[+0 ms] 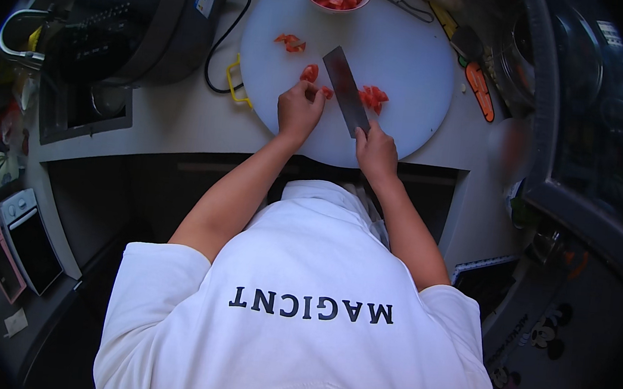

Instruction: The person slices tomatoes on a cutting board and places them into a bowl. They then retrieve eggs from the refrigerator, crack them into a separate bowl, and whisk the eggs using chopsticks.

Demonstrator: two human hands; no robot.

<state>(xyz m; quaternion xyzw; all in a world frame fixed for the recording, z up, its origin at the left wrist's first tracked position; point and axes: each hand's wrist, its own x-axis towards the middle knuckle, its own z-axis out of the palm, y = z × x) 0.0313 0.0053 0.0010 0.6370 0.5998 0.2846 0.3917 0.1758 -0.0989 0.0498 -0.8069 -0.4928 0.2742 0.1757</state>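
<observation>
My right hand (375, 150) grips the handle of a cleaver (347, 88), whose broad blade points away from me over a round white cutting board (415, 52). Left of the blade, my left hand (302, 108) has its fingertips close together at a small tomato piece (327, 92); whether they pinch it I cannot tell. A larger tomato piece (309, 73) lies just beyond those fingers. Chopped tomato (373, 98) is heaped to the right of the blade, and tomato scraps (291, 43) lie at the board's upper left. A white bowl (335, 9) of tomato chunks stands at the far edge.
A black countertop appliance (176, 24) with a power cord (209, 66) stands left of the board. A yellow handle (233, 81) juts out at the board's left edge. On the right are a carrot-shaped item (479, 91), a metal pot (512, 62) and a dark-framed panel (579, 214).
</observation>
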